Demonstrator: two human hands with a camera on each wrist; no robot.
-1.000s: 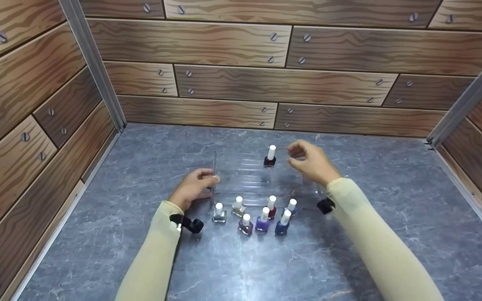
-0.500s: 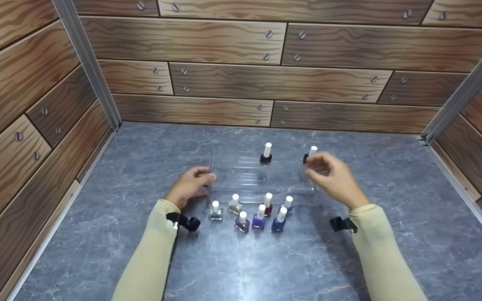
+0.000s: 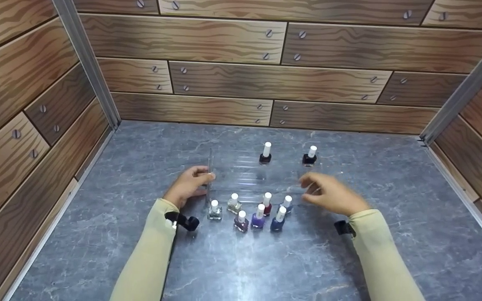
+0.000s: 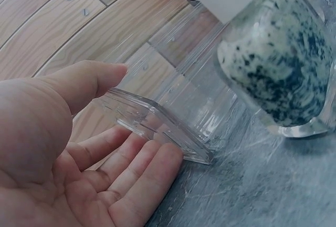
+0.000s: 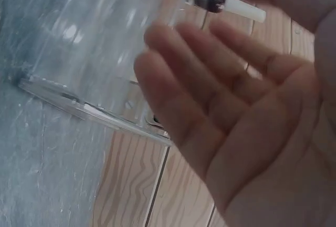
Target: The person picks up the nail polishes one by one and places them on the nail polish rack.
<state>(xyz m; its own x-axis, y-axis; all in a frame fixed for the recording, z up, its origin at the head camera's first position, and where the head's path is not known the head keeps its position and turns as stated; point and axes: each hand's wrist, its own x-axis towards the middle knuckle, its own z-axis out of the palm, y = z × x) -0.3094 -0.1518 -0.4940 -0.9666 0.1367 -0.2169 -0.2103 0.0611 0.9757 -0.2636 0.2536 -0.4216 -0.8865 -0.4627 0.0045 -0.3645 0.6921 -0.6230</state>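
A clear stepped plastic rack (image 3: 247,171) stands in the middle of the table. At its left side, my left hand (image 3: 190,184) pinches the side panel between thumb and fingers. My right hand (image 3: 333,193) is near the rack's right end, fingers loosely bent and holding nothing. Two dark nail polish bottles with white caps, one central (image 3: 265,156) and one further right (image 3: 309,158), stand upright at the rack's back. In front of it are several more, among them a speckled bottle (image 4: 278,59), a purple bottle (image 3: 258,219) and a dark blue bottle (image 3: 278,223).
The grey marbled table (image 3: 149,142) is enclosed by wood-patterned walls (image 3: 224,79) at the back and sides. A red bottle (image 3: 267,207) and a glittery pale bottle (image 3: 234,205) stand close to the rack's front edge. A black strap (image 3: 182,220) is on the left wrist.
My right hand moved right, then drew back towards me, off the right-hand dark bottle, which now shows fully. My left hand stays at the rack's side.
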